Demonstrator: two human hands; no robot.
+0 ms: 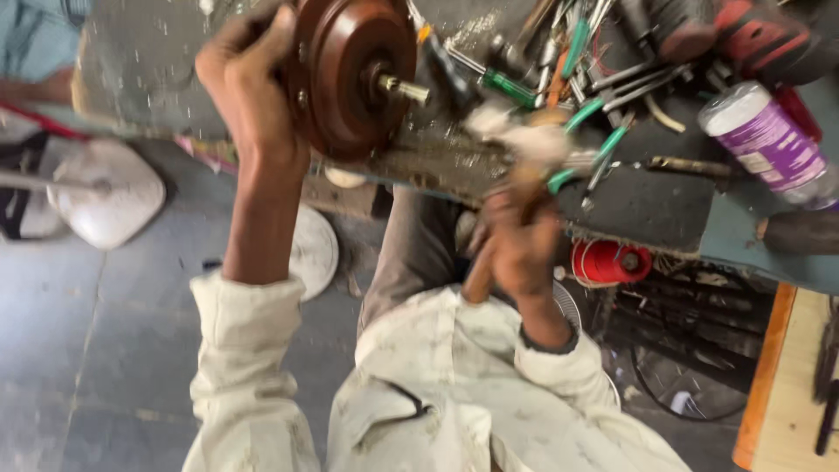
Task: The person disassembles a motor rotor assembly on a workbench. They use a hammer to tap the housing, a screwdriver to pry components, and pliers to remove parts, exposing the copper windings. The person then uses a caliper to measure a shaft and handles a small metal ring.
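Left hand [249, 83] gripping brown motor [350, 74], purple-labelled bottle [769, 140]

Soft, even daylight, moderately bright, no hard shadows. Heavy motion blur smears the right hand [516, 249] and the pile of green-handled metal tools [581, 96]. Mild glare on the round brown metal motor housing [345, 74]. Edges slightly stretched.

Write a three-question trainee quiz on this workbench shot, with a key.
1. True or false: the left hand grips the brown round motor housing.
2. What does the right hand hold? A) wooden tool handle B) purple-labelled can C) red spool
3. What metal part sticks out of the housing's centre?

Key: 1 true; 2 A; 3 a short shaft.
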